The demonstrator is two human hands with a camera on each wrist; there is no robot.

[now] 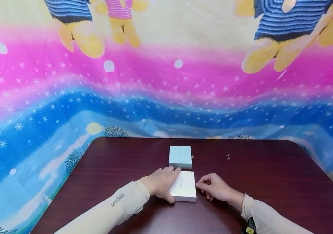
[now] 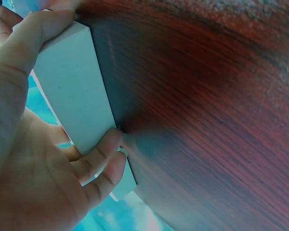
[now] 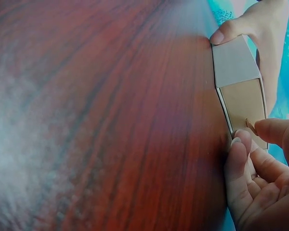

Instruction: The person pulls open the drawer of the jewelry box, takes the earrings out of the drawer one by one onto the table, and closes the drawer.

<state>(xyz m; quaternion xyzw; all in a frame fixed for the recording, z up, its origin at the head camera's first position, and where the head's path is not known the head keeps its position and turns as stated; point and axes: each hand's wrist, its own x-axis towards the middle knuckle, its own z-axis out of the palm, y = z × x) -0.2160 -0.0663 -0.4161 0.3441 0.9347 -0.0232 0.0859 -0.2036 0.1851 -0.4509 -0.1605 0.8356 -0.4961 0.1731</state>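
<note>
A flat white box (image 1: pixel 187 187) with small print on its lid lies on the table in front of me. My left hand (image 1: pixel 161 184) holds it from the left, thumb on the near side and fingers round the far side. The left wrist view shows the thumb and fingertips against its white side wall (image 2: pixel 74 84). At the box's right side, my right hand (image 1: pixel 216 188) pinches a small ribbon tab (image 3: pixel 251 126). That tab comes out of the tan drawer front (image 3: pixel 241 103), which sits within the white sleeve. The fingers partly cover the tab.
Just behind the white box lies a pale blue box (image 1: pixel 180 156) with a small tab on its right side. A tiny pale item (image 1: pixel 228 157), too small to identify, lies farther right on the dark wooden table (image 1: pixel 271 182). A printed cloth (image 1: pixel 166 81) hangs behind the table.
</note>
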